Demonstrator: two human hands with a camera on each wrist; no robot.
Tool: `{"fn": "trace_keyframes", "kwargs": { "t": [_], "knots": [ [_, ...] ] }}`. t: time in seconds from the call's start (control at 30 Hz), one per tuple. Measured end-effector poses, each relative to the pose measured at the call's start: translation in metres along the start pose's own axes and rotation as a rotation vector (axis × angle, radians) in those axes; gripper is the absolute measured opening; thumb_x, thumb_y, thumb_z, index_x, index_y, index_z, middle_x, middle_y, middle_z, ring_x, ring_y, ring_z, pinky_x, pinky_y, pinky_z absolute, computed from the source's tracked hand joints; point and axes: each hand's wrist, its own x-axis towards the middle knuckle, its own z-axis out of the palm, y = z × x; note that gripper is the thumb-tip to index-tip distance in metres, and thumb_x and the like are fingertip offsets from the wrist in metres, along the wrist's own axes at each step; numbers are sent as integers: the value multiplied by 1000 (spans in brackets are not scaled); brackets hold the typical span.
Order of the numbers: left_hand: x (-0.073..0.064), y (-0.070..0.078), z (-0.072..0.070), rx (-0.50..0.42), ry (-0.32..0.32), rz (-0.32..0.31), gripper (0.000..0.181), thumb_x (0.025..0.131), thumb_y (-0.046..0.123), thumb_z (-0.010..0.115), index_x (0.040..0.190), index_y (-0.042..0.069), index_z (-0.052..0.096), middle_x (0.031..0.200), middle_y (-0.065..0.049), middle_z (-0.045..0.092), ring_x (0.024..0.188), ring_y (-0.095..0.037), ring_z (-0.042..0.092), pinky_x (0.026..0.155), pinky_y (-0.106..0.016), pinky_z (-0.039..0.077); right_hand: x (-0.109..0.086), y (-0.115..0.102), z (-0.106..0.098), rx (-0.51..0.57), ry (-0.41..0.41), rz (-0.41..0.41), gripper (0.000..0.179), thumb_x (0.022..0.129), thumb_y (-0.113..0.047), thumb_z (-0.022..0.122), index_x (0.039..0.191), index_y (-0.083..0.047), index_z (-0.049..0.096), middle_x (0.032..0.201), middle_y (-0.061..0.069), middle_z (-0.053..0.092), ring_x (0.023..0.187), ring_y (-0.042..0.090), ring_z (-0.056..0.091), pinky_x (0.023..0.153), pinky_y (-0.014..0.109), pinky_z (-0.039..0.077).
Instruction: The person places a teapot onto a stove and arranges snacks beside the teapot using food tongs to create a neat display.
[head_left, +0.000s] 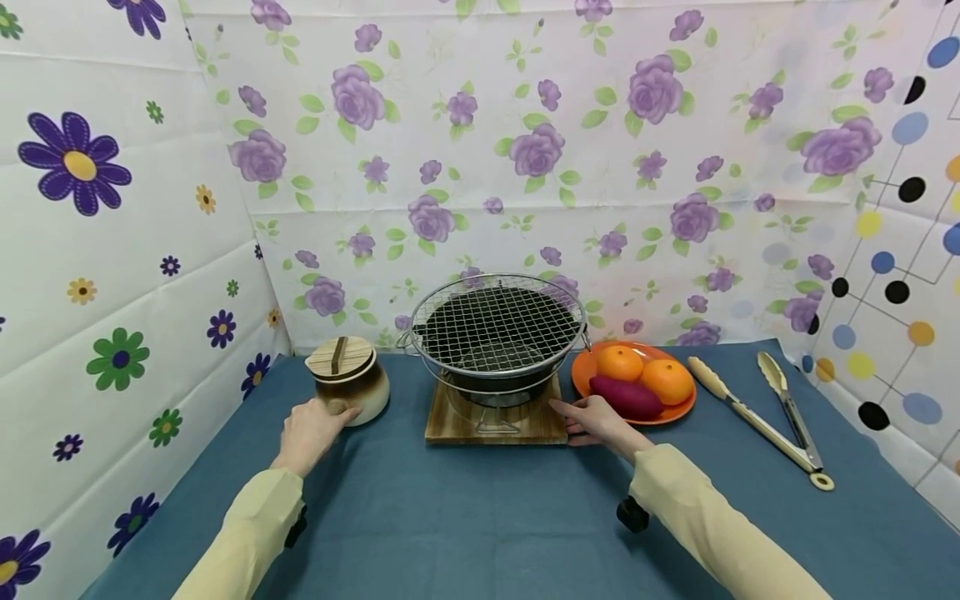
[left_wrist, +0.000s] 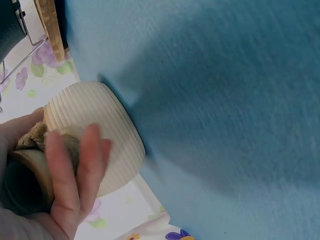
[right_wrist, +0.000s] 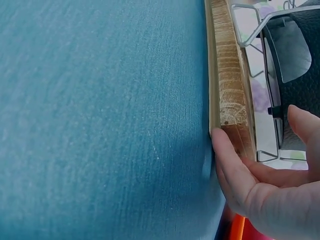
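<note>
On the left stands a lidded clay pot [head_left: 367, 400], cream below and brown above, with a flat wooden lid [head_left: 341, 357]. My left hand [head_left: 311, 433] holds its hollow, rope-wrapped side handle [left_wrist: 37, 167]; in the left wrist view the ribbed body [left_wrist: 100, 125] lies just beyond the fingers. My right hand [head_left: 600, 423] touches the right front corner of a wooden board [head_left: 457, 425] with fairly straight fingers, the thumb raised above the board. On that board stands a black tabletop grill [head_left: 498, 383] with a round wire mesh [head_left: 498, 325] on top.
An orange plate [head_left: 671, 414] beside my right hand bears two oranges [head_left: 645, 371] and a purple sweet potato [head_left: 626, 398]. Beige-tipped tongs [head_left: 765, 429] lie spread farther right. Blue cloth covers the table [head_left: 465, 517]; patterned sheets hang behind and at both sides.
</note>
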Motion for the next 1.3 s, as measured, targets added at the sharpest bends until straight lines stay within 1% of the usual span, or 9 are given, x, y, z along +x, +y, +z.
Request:
{"fn": "trace_keyframes", "kwargs": {
  "t": [0.2,0.47,0.57,0.7,0.8,0.83,0.93,1.07,1.3],
  "knots": [
    [1,1,0,7,49,26,36,82,36,65,68,4,57,70,-13,58,59,-27,55,53,-45,45,0,-1,3,-18,9,-2,47,86,-35,62,101,9,54,89,16,54,75,23,56,64,37,54],
    [-2,3,-1,-25,62,-26,25,84,25,58,76,1,56,71,-13,54,65,-31,53,53,-45,44,0,-2,3,-19,-5,-5,46,87,-19,63,113,15,47,97,19,56,82,27,57,66,37,53],
    [-2,3,0,-38,88,-1,24,84,23,57,76,1,57,69,-13,54,64,-31,53,54,-46,44,1,0,1,-18,-21,-23,43,83,-17,67,110,14,51,97,19,57,82,28,57,66,38,53],
    [-1,1,0,-53,121,38,22,83,22,56,73,3,58,67,-11,55,65,-31,54,60,-49,44,3,4,-2,-4,-61,-86,42,78,-13,73,106,13,56,91,18,60,78,26,61,63,36,54],
    [-2,0,0,-66,125,47,20,84,22,56,74,4,59,67,-10,56,66,-30,55,63,-50,43,2,4,0,8,-45,-90,41,78,-7,72,108,15,55,89,16,61,75,26,63,62,36,54],
    [-2,-1,0,-72,122,48,21,84,22,56,75,4,60,67,-9,55,66,-30,55,63,-50,43,1,2,1,-2,-18,-65,41,79,-3,70,111,16,53,90,17,61,76,26,62,64,37,53],
    [-2,-2,-1,-80,125,62,23,85,23,56,83,2,64,74,-13,59,71,-32,56,66,-51,42,1,2,3,-5,7,-66,39,79,0,69,111,17,52,90,16,61,75,25,62,63,36,54],
    [-2,-6,-2,-80,141,87,28,86,24,57,94,-1,66,85,-19,61,79,-38,57,69,-54,41,4,2,4,-6,16,-66,40,79,1,69,112,17,52,97,20,59,78,26,62,63,36,54],
    [-4,-11,-2,-67,151,94,27,84,24,59,81,-3,64,70,-12,58,65,-30,55,59,-48,42,4,3,5,-24,39,-49,37,78,3,69,109,17,54,91,17,60,76,25,62,62,37,54]
  ]
}}
